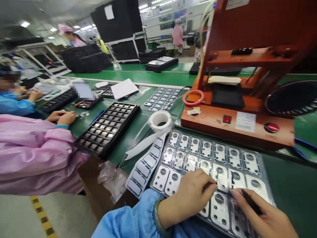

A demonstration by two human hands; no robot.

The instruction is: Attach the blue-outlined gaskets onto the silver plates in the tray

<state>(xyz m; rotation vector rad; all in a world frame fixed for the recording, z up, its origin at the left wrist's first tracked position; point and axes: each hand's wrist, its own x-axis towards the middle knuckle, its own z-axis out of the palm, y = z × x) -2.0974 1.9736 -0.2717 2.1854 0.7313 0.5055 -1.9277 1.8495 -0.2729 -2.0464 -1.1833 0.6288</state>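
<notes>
Head view, and straight to the clear plastic tray [263, 165]: lying right beneath both hands, long axis roughly 9 to 3 o'clock with a dip toward 4, packed with rows of holed metal plates. And the key spot: one second-row metal plate [221, 178], sitting at 1 o'clock from the left fingertips, 11 o'clock from the right ones, long axis close to 12-to-6. Nearer of the two: the left hand [192, 195], right up at that plate's left edge, fingers curled, thumb drawn close to the index; cannot tell whether pinching anything there. Over at 4 o'clock from it, the right hand [269, 219], pinching a slim black tool [252, 202], working end unclear. Out past 9 o'clock, flanking the tray: a strip of dark-blue-outlined frames [146, 165]. Beyond the tray, toward 1 o'clock: an orange-red press [213, 124], standing tall.
</notes>
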